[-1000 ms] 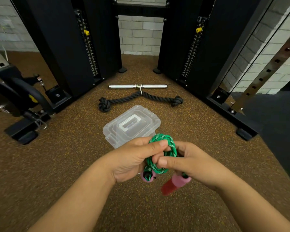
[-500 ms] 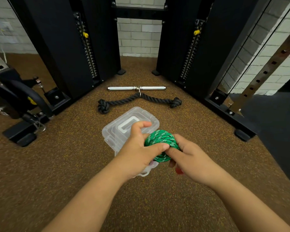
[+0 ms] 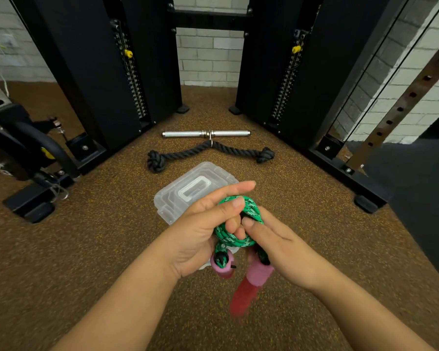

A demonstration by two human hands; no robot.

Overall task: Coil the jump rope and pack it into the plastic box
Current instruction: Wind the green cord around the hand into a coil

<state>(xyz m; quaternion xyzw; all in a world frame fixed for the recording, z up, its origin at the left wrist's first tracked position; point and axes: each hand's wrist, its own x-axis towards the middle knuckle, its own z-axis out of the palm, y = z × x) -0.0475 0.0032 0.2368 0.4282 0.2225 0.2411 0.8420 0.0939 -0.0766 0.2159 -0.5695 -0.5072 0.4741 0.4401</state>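
Observation:
A green braided jump rope [image 3: 235,240] is wound into a small coil, held between both hands above the floor. My left hand [image 3: 200,231] grips the coil from the left, its fingers through the loops and its index finger stretched out. My right hand [image 3: 274,247] pinches the coil from the right. Two pink and red handles hang below the coil: one handle [image 3: 222,267] under my left palm, the other handle [image 3: 249,287] blurred and pointing down. The clear plastic box [image 3: 185,193] sits on the floor just beyond my hands with its lid closed.
A black knotted triceps rope [image 3: 208,153] and a chrome bar [image 3: 205,134] lie on the brown rubber floor behind the box. Black cable-machine towers [image 3: 94,72] stand left and right. A machine base [image 3: 31,198] sits at left, a rack foot [image 3: 368,202] at right.
Half a second ago my hands were pressed on the coil close over the box lid. Now they have drawn back toward me and the handles hang in view again.

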